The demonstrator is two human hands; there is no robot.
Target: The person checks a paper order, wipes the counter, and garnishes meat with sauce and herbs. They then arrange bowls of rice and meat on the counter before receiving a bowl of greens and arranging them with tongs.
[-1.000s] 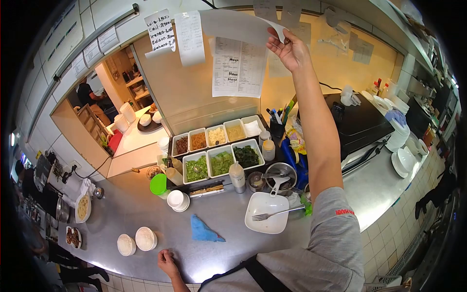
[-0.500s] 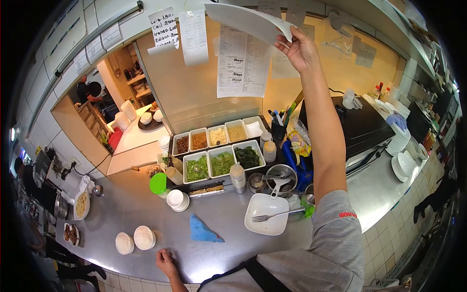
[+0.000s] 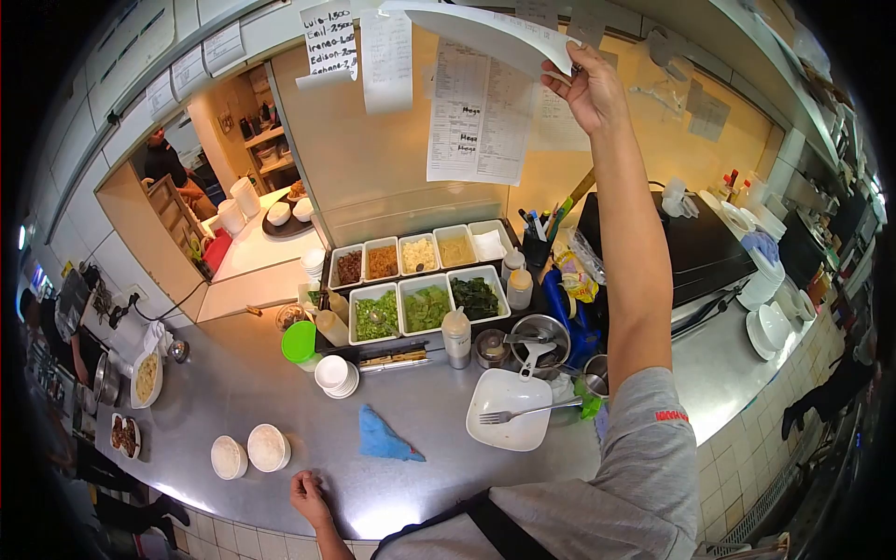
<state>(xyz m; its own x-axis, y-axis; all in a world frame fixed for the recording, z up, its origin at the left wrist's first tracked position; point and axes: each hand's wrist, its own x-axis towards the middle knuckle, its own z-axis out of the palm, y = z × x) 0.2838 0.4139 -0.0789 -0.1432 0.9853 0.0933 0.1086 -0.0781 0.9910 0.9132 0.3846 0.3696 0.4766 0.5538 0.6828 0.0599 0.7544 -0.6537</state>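
Observation:
Raised high at the upper right, my right hand pinches the lower corner of a white paper sheet. That sheet curves upward, away from the wall. Behind it hangs a printed list with handwritten words on it. My left hand is low at the counter's front edge, its fingers curled with nothing visible in them. Closest to it are two white bowls of rice, to its left. A folded blue cloth lies on the counter to its upper right.
White trays of chopped greens and toppings stand at the back, beside squeeze bottles. A white dish with a fork is on the right. Stacked small bowls and a green-lidded tub stand left. A person shows through the opening.
The view has shifted slightly, so the bowls and cloth sit a little further left. My right hand still holds the sheet up; my left hand stays by the counter edge.

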